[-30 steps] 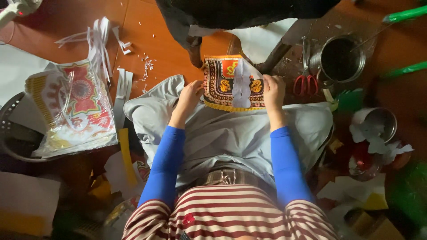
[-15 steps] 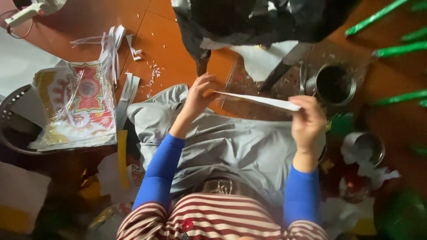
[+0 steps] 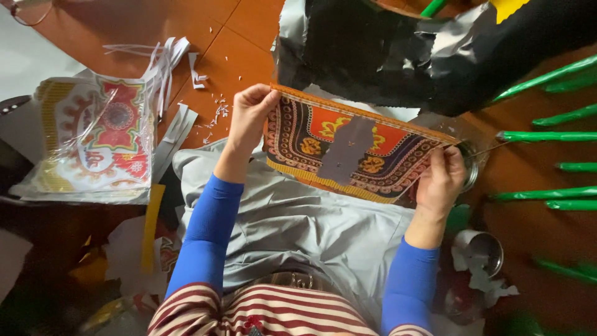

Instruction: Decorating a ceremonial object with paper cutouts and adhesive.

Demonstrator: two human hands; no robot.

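Your left hand (image 3: 249,118) pinches the top-left corner of the patterned paper sheet (image 3: 348,149); your right hand (image 3: 440,180) grips its right edge. A half-second ago the sheet was edge-on; now it faces you, spread flat above your lap and ready for inspection.
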